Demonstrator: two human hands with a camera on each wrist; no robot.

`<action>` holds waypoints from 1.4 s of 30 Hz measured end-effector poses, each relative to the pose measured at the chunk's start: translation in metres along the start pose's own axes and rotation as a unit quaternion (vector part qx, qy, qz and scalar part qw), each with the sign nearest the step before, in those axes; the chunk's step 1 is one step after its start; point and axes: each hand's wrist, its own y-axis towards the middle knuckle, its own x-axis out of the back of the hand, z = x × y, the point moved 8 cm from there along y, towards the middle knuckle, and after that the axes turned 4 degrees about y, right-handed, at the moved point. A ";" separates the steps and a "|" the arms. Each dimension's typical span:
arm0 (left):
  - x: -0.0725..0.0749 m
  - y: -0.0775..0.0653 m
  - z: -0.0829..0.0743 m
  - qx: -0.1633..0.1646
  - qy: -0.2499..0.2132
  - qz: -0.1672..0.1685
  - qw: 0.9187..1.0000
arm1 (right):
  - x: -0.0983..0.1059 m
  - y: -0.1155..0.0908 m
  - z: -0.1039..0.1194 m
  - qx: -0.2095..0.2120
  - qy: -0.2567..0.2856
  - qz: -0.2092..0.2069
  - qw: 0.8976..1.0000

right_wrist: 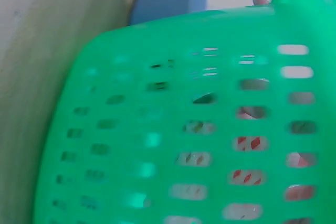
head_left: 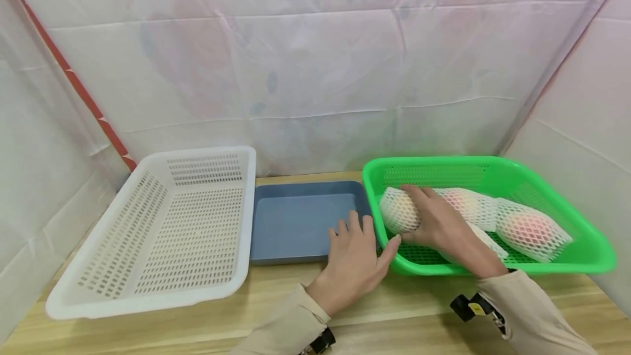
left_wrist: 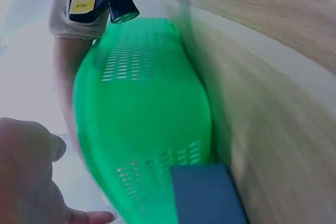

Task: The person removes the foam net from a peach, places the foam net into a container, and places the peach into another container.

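In the head view my right hand (head_left: 440, 224) reaches into the green basket (head_left: 591, 251) and grips the leftmost fruit (head_left: 398, 211), pale yellowish and wrapped in a white foam net. More net-wrapped fruits lie beside it, including a pinkish one (head_left: 529, 230) on the right and another (head_left: 460, 204) behind the hand. One white net (head_left: 488, 240) is partly covered by my right forearm. My left hand (head_left: 352, 259) spreads its fingers over the front right corner of the blue-grey tray (head_left: 296, 223), its thumb at the basket's left rim. The right wrist view shows mostly the basket's slotted wall (right_wrist: 131, 129).
A white slotted basket (head_left: 241, 256) stands left of the tray on the wooden table (head_left: 384, 322). Patterned cloth (head_left: 315, 70) hangs behind and at both sides. The tray sits between the two baskets, close to both.
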 end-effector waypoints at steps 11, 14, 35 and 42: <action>0.034 -0.039 0.029 -0.095 -0.013 -0.078 0.992 | 0.037 -0.022 0.042 0.032 -0.007 -0.095 0.995; 0.042 -0.053 0.046 -0.087 -0.020 -0.084 0.992 | 0.042 -0.033 0.068 0.077 -0.013 -0.131 0.988; 0.020 -0.111 0.106 -0.013 -0.051 -0.010 0.999 | -0.062 -0.063 0.150 0.234 -0.047 -0.029 0.971; 0.019 -0.112 0.112 0.003 -0.061 0.006 0.998 | -0.075 -0.061 0.144 0.201 -0.037 0.011 0.979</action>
